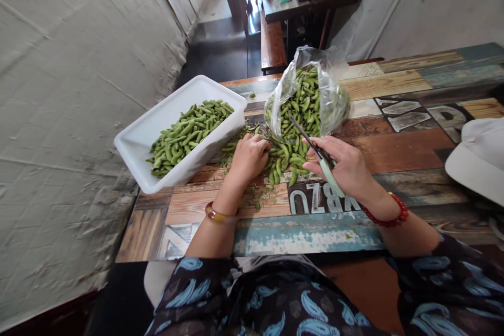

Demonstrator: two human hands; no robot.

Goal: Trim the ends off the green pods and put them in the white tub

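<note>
My right hand [348, 163] holds a pair of scissors [328, 172] with pale green handles, the blades pointing up and left over the pods. Closed and knuckles up, my left hand [250, 153] rests at the left side of a loose heap of green edamame pods [284, 153]; what its fingers pinch is hidden. Behind the heap, a clear plastic bag [331, 97] lies open toward me, full of more pods. To the left stands a white plastic tub [214, 149], partly filled with pods. Stem trimmings [260, 197] are scattered around my left hand.
All this lies on a wooden table [315, 241] with a patchwork plank pattern and printed letters. A white cap [478, 155] sits at the right edge. A wall [71, 115] runs along the left. Beyond are a bench [273, 42] and a second table [275, 8] with items on it.
</note>
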